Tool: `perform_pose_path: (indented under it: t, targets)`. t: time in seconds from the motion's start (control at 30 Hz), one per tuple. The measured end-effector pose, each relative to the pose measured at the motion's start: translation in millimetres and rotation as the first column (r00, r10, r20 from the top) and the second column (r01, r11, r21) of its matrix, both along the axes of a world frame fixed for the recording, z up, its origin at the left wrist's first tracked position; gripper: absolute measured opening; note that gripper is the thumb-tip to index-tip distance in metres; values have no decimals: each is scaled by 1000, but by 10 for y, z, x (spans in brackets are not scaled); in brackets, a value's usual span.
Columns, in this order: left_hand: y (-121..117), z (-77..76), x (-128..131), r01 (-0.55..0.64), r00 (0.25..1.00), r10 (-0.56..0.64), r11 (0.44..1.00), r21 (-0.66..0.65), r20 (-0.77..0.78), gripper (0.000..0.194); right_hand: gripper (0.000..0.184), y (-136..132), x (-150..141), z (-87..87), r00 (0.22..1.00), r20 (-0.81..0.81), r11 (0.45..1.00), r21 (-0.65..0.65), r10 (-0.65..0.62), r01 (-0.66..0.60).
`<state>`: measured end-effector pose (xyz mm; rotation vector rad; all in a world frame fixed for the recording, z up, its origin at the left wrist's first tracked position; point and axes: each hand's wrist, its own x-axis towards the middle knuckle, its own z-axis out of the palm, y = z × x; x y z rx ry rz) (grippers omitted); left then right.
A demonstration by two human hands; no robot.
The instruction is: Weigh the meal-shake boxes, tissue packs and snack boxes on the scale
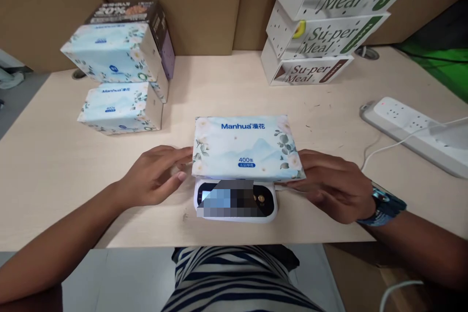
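A pale blue and white Manhua tissue pack (pixel 243 145) with a flower print lies flat on a small white digital scale (pixel 271 215), covering its platform. Part of the scale's dark display panel is blurred out. At the pack's left edge is my left hand (pixel 153 175), index finger stretched to its side, thumb apart. My right hand (pixel 332 185), with a watch on the wrist, is at the right edge, its fingers stretched out against or just beside the pack. Some right fingertips are hidden behind the pack's corner.
More tissue packs (pixel 109 53) are stacked at the back left, beside a dark box (pixel 126 12). White Su-per Meal boxes (pixel 310 70) form a stack at the back right. A white power strip (pixel 413 131) with a cable lies on the right of the table (pixel 223 87).
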<state>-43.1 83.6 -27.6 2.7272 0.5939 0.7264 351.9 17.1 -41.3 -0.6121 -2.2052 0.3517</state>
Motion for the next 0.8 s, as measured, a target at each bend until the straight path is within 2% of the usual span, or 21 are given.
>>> perform_pose_path:
  t: [0.03, 0.1, 0.2, 0.27, 0.4, 0.47, 0.53, 0.6, 0.63, 0.67, 0.73, 0.8]
  targets:
    - [0, -6, -1, 4, 1000, -4, 999, -33, -8, 64, 19, -3, -2, -19, 1000, -20, 1000, -30, -5, 4]
    - [-5, -30, -9, -1, 1000, 0, 996, -93, -14, 68, 19, -3, -22, -52, 994, -105, 985, -169, 7, -25]
    - [-38, -58, -34, -7, 1000, 12, 982, -189, 23, 71, 36, 24, -87, -76, 967, -250, 914, -382, 41, -137]
    - [-78, -53, -52, -2, 999, 17, 956, -292, 50, 71, 43, 60, -129, -79, 944, -329, 838, -508, 27, -201]
    - [-210, -30, -75, -6, 998, 32, 899, -439, 50, 69, 44, 98, -124, -79, 906, -418, 647, -709, -63, -281]
    - [-276, -39, -74, 12, 997, 27, 874, -487, 72, 68, 52, 72, -79, -81, 906, -408, 596, -758, -115, -266]
    - [-300, -59, -61, 24, 995, 33, 845, -534, 98, 67, 58, 43, -27, -83, 905, -389, 510, -822, -175, -255]
    - [-275, -82, -35, 21, 994, 36, 853, -522, 99, 68, 59, 34, 12, -84, 918, -345, 432, -870, -194, -236]
    - [-250, -91, -20, 18, 996, 26, 875, -484, 84, 68, 59, 40, 23, -83, 930, -316, 415, -884, -187, -216]
    - [-225, -99, -6, 15, 998, 13, 902, -431, 62, 68, 61, 51, 28, -79, 945, -278, 410, -892, -174, -187]
    - [-182, -108, 15, 18, 999, -9, 957, -288, 33, 66, 68, 81, 20, -62, 969, -206, 435, -891, -135, -129]
    - [-155, -119, 20, 18, 999, -14, 987, -158, 30, 64, 75, 117, -4, -38, 985, -158, 444, -889, -65, -113]
